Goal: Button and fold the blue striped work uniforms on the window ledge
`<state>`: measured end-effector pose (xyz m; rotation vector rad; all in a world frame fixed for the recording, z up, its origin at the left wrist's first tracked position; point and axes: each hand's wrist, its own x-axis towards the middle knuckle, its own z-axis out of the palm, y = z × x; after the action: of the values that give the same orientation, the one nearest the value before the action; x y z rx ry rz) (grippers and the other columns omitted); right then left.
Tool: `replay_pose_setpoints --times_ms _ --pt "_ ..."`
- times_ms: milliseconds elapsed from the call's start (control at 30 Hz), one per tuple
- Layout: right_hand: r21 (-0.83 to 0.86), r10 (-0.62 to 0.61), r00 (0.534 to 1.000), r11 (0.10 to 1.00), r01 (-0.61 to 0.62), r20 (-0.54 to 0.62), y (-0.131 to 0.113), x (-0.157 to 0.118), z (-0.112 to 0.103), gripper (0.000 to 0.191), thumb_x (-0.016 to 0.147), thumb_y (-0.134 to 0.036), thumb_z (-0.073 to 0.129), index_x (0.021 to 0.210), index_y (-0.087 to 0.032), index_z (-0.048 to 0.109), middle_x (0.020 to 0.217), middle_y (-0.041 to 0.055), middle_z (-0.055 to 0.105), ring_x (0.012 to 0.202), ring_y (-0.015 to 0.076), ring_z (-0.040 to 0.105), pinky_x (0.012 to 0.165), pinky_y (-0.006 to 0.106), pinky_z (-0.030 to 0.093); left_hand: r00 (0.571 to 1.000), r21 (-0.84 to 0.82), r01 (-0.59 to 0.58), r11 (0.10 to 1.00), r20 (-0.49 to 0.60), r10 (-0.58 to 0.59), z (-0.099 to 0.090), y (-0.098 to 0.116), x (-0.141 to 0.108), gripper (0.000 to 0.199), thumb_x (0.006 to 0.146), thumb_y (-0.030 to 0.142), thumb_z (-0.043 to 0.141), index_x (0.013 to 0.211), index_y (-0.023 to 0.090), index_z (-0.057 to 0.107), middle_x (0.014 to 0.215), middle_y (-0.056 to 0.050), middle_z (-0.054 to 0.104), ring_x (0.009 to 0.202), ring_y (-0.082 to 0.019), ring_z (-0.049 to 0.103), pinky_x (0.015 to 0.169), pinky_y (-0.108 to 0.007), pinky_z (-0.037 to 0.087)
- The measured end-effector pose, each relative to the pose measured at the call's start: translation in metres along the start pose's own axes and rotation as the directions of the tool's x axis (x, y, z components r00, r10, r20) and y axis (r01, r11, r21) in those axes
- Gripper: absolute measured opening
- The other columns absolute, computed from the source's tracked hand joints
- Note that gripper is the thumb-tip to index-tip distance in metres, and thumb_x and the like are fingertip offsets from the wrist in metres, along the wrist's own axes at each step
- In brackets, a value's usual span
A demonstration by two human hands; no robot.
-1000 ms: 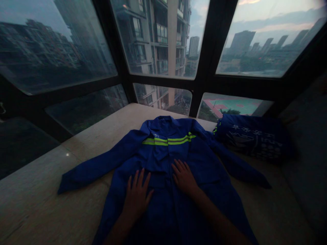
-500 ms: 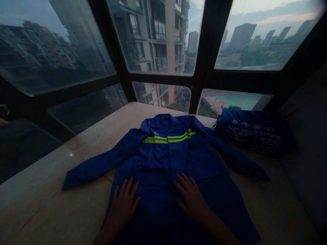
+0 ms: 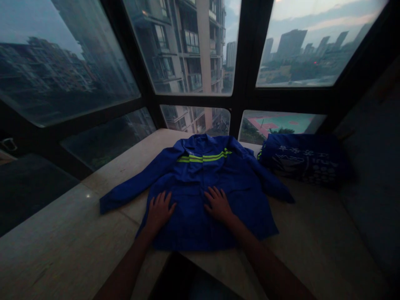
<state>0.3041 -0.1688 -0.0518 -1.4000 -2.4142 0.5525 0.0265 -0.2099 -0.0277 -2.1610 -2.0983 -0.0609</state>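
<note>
A blue work jacket with yellow-green reflective stripes across the chest lies spread on a pale stone surface. Its collar points toward the window and both sleeves stretch out to the sides. My left hand rests flat on the lower left of the jacket, fingers apart. On the other side of the front closure, my right hand lies palm down with its fingers spread. Neither hand grips the cloth. The jacket's bottom hem shows nearest to me.
Folded blue garments with white printing are stacked at the right, by the wall. Dark-framed windows border the ledge on the far and left sides. A dark flat object sits at the near edge, its kind unclear.
Both hands have moved forward with the jacket, away from me. The hem and a dark object at the near edge have come into view. The camera view has also shifted slightly.
</note>
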Motion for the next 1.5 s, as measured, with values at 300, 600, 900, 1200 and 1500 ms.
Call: replay_pose_setpoints --times_ms 300,600,900,1200,1500 --pt "0.197 0.151 0.896 0.978 -0.073 -0.419 0.12 -0.13 -0.049 0.058 0.077 -0.012 0.039 0.131 -0.019 0.058 0.137 0.0102 0.059 0.13 0.0238 0.053 0.112 0.047 0.041 0.983 -0.226 0.18 0.957 -0.002 -0.185 -0.01 -0.105 -0.071 0.048 0.087 0.035 0.039 0.125 0.013 0.06 0.128 -0.016 0.065 0.117 -0.027 0.063 0.102 -0.04 0.05" --pt "0.185 0.386 0.864 0.921 -0.342 -0.324 0.172 -0.236 -0.024 0.06 0.084 -0.048 0.053 0.136 -0.018 0.052 0.135 0.0152 0.059 0.125 0.0333 0.056 0.103 0.049 0.047 0.96 -0.434 0.272 0.859 0.067 -0.27 0.01 -0.103 -0.135 0.063 0.074 0.042 0.055 0.129 0.013 0.056 0.134 -0.017 0.062 0.123 -0.031 0.06 0.105 -0.042 0.048" --pt "0.178 0.439 0.86 0.897 -0.405 -0.258 0.138 -0.159 -0.044 0.054 0.088 -0.03 0.041 0.139 -0.017 0.052 0.122 0.0133 0.069 0.105 0.0269 0.068 0.084 0.036 0.053 0.913 -0.316 0.398 0.861 0.049 -0.404 -0.014 -0.073 -0.094 0.048 0.087 0.017 0.037 0.13 0.021 0.059 0.126 -0.011 0.068 0.115 -0.025 0.063 0.101 -0.037 0.047" --pt "-0.093 0.398 0.753 0.852 -0.515 -0.524 0.116 -0.167 -0.124 0.056 0.081 -0.028 0.053 0.137 -0.027 0.057 0.117 0.0104 0.071 0.091 0.0281 0.071 0.066 0.034 0.053 0.797 -0.375 0.537 0.756 -0.069 -0.6 -0.077 -0.09 -0.098 0.057 0.089 0.048 0.043 0.14 0.024 0.053 0.118 -0.009 0.073 0.103 -0.031 0.07 0.082 -0.037 0.055" --pt "0.22 0.36 0.879 0.928 -0.302 -0.311 0.127 -0.213 -0.119 0.057 0.068 -0.038 0.051 0.122 -0.046 0.066 0.116 0.0008 0.072 0.109 0.0361 0.066 0.088 0.056 0.057 0.97 -0.357 0.24 0.903 0.133 -0.205 -0.072 -0.109 -0.143 0.054 0.073 0.043 0.051 0.122 0.033 0.07 0.124 0.001 0.07 0.111 -0.03 0.068 0.099 -0.041 0.054"
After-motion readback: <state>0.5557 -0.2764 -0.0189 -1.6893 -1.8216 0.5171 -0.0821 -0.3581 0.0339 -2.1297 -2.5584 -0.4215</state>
